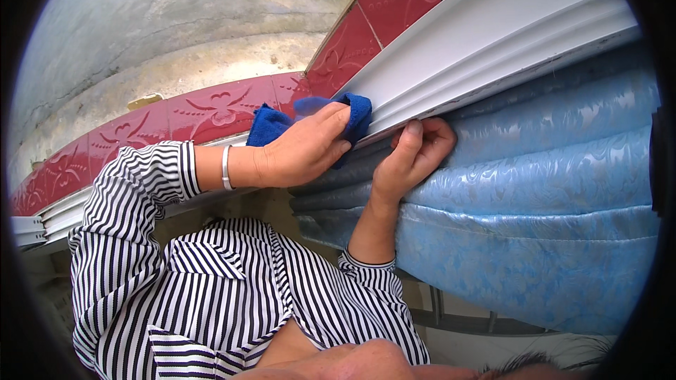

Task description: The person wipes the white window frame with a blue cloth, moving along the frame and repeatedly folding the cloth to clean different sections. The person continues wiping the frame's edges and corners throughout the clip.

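Observation:
A blue cloth (pixel 360 114) is bunched in my left hand (pixel 304 149), whose fingers are closed over it. That hand sits at the corner where the white window frame (pixel 486 49) meets the red tiled ledge, and the cloth touches the frame there. Just to the right, my right hand (pixel 415 157) is at the frame's inner edge, in front of the light blue curtain (pixel 528 183). Its fingers are curled in and the thumb points up towards the frame. Whatever those fingers may grip is hidden.
Red embossed tiles (pixel 218 109) run along the outside of the frame, with grey concrete ground (pixel 197 14) beyond. The shiny curtain hangs over the right side. Below it, some dark bars (pixel 461 318) show near my right elbow.

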`<state>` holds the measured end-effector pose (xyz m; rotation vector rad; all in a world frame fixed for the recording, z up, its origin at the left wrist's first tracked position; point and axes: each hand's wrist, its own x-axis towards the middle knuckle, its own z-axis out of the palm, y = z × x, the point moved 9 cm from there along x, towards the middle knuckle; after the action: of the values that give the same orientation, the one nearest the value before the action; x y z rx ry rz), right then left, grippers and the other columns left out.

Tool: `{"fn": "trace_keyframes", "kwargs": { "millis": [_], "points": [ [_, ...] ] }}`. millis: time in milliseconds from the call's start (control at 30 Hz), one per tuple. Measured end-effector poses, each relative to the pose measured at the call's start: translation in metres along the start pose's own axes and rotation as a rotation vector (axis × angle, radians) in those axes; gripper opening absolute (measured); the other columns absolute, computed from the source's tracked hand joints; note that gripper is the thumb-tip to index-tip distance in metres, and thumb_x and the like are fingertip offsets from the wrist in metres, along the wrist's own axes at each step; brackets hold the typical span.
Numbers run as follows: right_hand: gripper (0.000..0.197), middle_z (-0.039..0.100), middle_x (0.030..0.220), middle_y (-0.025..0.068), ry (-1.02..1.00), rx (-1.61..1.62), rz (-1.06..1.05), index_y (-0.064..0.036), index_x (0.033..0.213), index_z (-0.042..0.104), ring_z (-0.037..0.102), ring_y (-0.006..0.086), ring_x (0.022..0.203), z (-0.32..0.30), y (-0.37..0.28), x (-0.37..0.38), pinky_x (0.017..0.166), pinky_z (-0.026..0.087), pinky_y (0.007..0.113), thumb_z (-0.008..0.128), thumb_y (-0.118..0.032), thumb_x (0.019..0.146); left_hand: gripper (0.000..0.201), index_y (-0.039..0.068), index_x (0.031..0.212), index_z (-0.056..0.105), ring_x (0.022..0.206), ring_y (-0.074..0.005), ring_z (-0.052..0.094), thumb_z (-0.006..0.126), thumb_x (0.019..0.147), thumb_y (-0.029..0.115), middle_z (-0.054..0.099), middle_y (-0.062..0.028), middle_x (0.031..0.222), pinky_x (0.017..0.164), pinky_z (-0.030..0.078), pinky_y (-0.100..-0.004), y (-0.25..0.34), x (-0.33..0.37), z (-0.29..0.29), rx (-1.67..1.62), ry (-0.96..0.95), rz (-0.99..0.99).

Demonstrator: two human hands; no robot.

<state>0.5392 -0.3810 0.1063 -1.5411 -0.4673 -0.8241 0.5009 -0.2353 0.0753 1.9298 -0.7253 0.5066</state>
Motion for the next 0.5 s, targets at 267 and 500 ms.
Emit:
{"fn": "trace_keyframes", "kwargs": {
  "millis": [267, 500],
  "points": [
    [0.018, 0.047, 0.080, 0.0002, -0.007, -0.006, -0.014, -0.0038, 0.101, 0.047, 0.039, 0.0040, 0.060, 0.000, -0.002, -0.001, 0.051, 0.031, 0.018, 0.054, -0.018, 0.093, 0.060, -0.002, 0.134, 0.038, 0.112, -0.0419, 0.049, 0.065, 0.081, 0.006, 0.045, -0.0240, 0.125, 0.093, 0.044, -0.0435, 0.008, -0.006, 0.007, 0.054, -0.001, 0.034],
    [0.020, 0.047, 0.088, 0.0037, -0.049, 0.058, 0.057, -0.0017, 0.103, 0.044, 0.042, 0.0084, 0.073, 0.002, 0.000, -0.004, 0.066, 0.037, 0.022, 0.054, -0.016, 0.093, 0.054, -0.002, 0.127, 0.043, 0.098, -0.0395, 0.059, 0.064, 0.077, 0.006, 0.055, -0.0231, 0.114, 0.082, 0.050, -0.0435, -0.001, -0.008, 0.006, 0.111, -0.108, -0.170]
  ]
}}
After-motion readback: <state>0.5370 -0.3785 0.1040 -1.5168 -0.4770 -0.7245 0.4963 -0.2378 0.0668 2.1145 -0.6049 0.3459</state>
